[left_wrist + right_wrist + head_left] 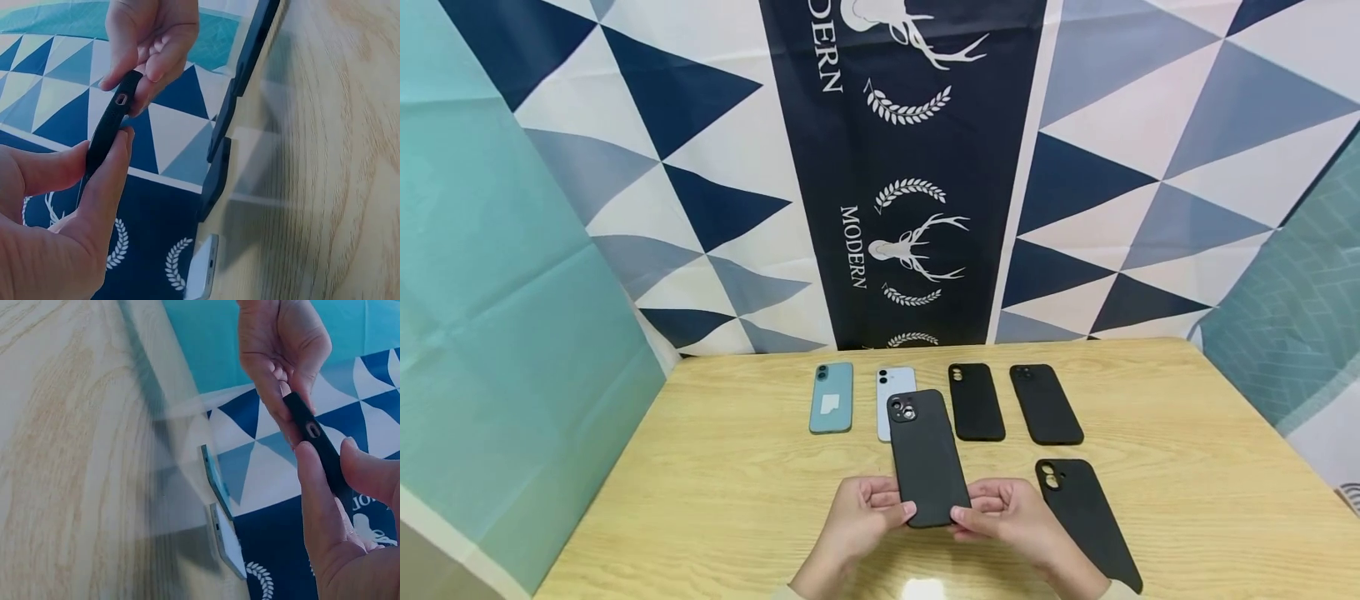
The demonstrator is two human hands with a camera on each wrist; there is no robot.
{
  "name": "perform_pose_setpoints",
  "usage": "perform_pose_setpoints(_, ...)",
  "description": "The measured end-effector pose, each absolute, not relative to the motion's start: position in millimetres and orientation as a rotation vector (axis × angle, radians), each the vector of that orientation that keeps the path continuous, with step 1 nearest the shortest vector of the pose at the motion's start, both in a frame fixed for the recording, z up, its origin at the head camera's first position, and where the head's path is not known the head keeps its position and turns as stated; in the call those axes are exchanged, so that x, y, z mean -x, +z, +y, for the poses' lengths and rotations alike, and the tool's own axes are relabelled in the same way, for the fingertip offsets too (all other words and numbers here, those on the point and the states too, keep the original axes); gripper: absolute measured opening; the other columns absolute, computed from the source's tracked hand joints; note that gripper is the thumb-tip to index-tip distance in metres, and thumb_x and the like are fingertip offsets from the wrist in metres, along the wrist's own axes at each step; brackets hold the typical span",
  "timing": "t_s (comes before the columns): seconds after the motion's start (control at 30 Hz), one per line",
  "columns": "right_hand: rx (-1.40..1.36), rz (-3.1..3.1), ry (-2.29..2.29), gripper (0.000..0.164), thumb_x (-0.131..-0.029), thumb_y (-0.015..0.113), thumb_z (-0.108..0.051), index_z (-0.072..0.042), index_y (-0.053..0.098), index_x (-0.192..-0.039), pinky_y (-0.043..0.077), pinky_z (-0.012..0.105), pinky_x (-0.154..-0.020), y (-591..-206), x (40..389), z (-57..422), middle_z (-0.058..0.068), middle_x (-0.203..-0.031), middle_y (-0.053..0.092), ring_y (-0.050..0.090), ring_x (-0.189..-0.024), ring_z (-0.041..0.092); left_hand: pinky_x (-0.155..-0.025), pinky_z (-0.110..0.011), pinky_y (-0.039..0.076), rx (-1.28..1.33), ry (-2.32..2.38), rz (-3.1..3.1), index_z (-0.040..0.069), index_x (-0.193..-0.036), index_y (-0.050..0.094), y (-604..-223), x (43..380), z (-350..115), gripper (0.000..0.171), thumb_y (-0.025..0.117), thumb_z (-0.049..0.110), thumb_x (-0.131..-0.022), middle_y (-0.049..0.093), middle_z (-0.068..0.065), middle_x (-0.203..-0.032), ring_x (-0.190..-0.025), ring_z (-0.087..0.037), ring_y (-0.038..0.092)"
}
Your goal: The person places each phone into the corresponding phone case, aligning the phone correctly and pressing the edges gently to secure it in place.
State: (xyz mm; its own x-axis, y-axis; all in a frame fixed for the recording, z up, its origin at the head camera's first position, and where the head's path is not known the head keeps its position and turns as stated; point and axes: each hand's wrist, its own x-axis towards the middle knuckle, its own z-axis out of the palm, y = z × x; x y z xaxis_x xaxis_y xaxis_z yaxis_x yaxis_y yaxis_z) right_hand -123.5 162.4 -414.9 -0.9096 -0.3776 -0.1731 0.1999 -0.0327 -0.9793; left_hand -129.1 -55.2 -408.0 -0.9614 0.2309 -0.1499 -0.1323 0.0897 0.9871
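Both hands hold a phone in a black case (928, 462) above the table, its back and camera lenses facing up in the head view. My left hand (867, 515) pinches its lower left corner between thumb and fingers. At the lower right corner, my right hand (1003, 515) pinches it the same way. Both wrist views show the cased phone (109, 128) edge-on, with the charging port opening in its bottom edge. Behind it lies a pale blue phone (895, 382), partly hidden. A black phone case (1086, 517) lies by the right forearm, which overlaps it.
Farther back on the wooden table (722, 492) lie a teal phone (831, 379) with a white label, a black case (977, 404) with camera cutouts, and another black cased phone or case (1047, 407). A patterned cloth (917, 167) hangs behind the table's back edge.
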Motion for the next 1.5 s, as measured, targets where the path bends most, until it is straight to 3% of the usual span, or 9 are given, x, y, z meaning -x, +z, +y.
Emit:
perform_pose_setpoints(0.27, 0.25, 1.785, -1.975, 0.04, -0.085, 0.071, -0.008, 0.017, 0.055, -0.112, 0.06, 0.033, -0.078, -411.1, 129.6, 163.2, 0.0, -0.084, 0.075, 0.073, -0.078, 0.014, -0.07, -0.028, 0.061, -0.015, 2.042, 2.035, -0.018, -0.112, 0.061, -408.4, 128.0, -54.3, 0.034, 0.069, -0.005, -0.081, 0.071, -0.028, -0.098, -0.081, -0.013, 0.07)
perform_pose_setpoints(0.5, 0.213, 1.931, -1.868, 0.059, -0.084, 0.073, -0.016, 0.018, 0.049, -0.126, 0.059, 0.024, -0.079, -399.4, 140.9, 162.3, 0.001, -0.097, 0.073, 0.07, -0.086, 0.007, -0.07, -0.03, 0.061, 0.016, 2.087, 2.017, -0.018, -0.111, 0.061, -401.4, 128.5, -56.2, 0.034, 0.069, -0.005, -0.081, 0.071, -0.029, -0.096, -0.078, -0.012, 0.07)
perform_pose_setpoints(0.73, 0.192, 1.985, -1.888, 0.061, -0.087, 0.071, -0.016, 0.018, 0.045, -0.131, 0.058, 0.021, -0.079, -387.1, 147.7, 159.5, 0.007, -0.105, 0.074, 0.069, -0.088, 0.004, -0.071, -0.033, 0.061, -0.016, 2.11, 1.963, -0.018, -0.112, 0.062, -403.5, 124.0, -53.9, 0.033, 0.068, -0.005, -0.082, 0.07, -0.03, -0.098, -0.079, -0.013, 0.071)
perform_pose_setpoints(1.07, 0.116, 2.05, -1.834, 0.04, -0.085, 0.072, -0.015, 0.011, 0.061, -0.112, 0.06, 0.023, -0.073, -386.7, 141.9, 159.0, -0.007, -0.081, 0.074, 0.068, -0.077, 0.002, -0.07, -0.036, 0.061, -0.086, 2.044, 1.984, -0.018, -0.11, 0.062, -405.0, 120.7, -56.3, 0.032, 0.068, -0.007, -0.081, 0.07, -0.03, -0.098, -0.081, -0.021, 0.072)
perform_pose_setpoints(1.3, 0.096, 2.062, -1.848, 0.023, -0.083, 0.074, -0.015, 0.002, 0.066, -0.097, 0.058, 0.021, -0.068, -389.7, 138.1, 159.5, -0.015, -0.06, 0.06, 0.06, -0.067, -0.003, -0.069, -0.029, 0.061, -0.137, 1.936, 2.027, -0.011, -0.104, 0.068, -401.2, 123.5, -59.7, 0.028, 0.072, -0.003, -0.078, 0.074, -0.019, -0.087, -0.071, -0.006, 0.067)
perform_pose_setpoints(1.5, 0.073, 2.043, -1.849, 0.021, -0.083, 0.074, -0.014, 0.001, 0.067, -0.096, 0.057, 0.019, -0.069, -397.1, 135.2, 159.1, -0.016, -0.056, 0.052, 0.057, -0.065, -0.003, -0.067, -0.027, 0.06, -0.236, 1.827, 2.016, -0.012, -0.095, 0.068, -399.7, 125.9, -63.7, 0.018, 0.069, 0.0, -0.081, 0.067, -0.002, -0.068, -0.063, -0.001, 0.059)
